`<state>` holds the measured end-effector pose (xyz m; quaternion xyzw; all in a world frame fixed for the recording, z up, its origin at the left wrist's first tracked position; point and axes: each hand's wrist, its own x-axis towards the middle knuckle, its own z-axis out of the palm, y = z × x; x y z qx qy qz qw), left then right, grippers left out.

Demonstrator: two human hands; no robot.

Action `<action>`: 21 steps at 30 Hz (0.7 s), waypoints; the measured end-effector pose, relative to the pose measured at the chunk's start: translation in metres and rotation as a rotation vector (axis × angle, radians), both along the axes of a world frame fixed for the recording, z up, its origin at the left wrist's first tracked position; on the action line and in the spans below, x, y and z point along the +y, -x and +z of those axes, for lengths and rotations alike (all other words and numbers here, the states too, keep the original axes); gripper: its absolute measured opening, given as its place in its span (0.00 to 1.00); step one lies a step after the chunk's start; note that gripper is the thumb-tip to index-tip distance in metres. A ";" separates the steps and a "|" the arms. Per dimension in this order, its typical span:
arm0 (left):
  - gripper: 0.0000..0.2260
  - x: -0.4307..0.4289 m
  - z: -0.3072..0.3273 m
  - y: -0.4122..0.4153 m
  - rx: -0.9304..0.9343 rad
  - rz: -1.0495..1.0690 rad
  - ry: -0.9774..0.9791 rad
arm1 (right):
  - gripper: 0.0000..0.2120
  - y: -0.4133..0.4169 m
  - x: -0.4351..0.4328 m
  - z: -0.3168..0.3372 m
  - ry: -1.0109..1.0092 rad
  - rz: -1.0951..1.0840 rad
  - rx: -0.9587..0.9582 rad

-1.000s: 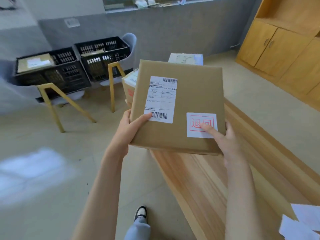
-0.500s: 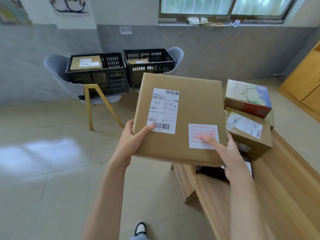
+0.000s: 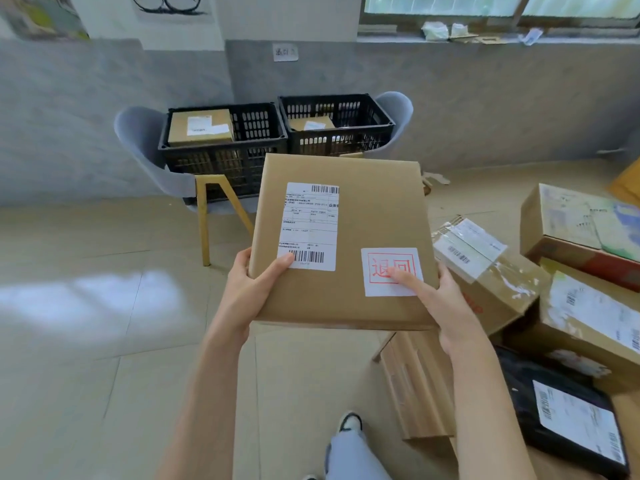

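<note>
The flat cardboard parcel [image 3: 367, 216] was held in the air, off the wooden table [image 3: 415, 393]. The left hand [image 3: 247, 296] curled round its near left corner, thumb on the shipping label [image 3: 310, 226]. The right hand [image 3: 441, 306] gripped the near right corner, thumb pressing the red-stamped sticker [image 3: 374, 261]. Within the last second the hold had not altered, but the view had swung from the table toward the left crate [image 3: 221, 168] and right crate [image 3: 349, 142], now straight ahead. Dropping it into one seemed next; the wall sign [image 3: 285, 52] was too blurred to say which
</note>
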<state>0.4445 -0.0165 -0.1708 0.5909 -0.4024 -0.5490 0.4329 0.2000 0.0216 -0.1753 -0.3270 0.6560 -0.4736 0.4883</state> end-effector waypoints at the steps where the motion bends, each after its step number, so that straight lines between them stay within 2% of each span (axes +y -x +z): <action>1: 0.26 -0.009 -0.002 -0.001 -0.002 0.006 -0.005 | 0.43 0.000 -0.011 -0.002 -0.007 0.005 0.001; 10: 0.28 -0.133 -0.009 0.002 -0.035 0.051 -0.009 | 0.37 0.004 -0.147 -0.008 -0.007 0.047 -0.021; 13: 0.27 -0.189 -0.001 0.008 -0.058 0.054 0.005 | 0.31 0.008 -0.204 -0.006 -0.001 0.052 -0.033; 21: 0.30 -0.309 0.008 0.020 -0.063 0.093 0.026 | 0.36 0.023 -0.333 0.007 0.010 0.080 -0.044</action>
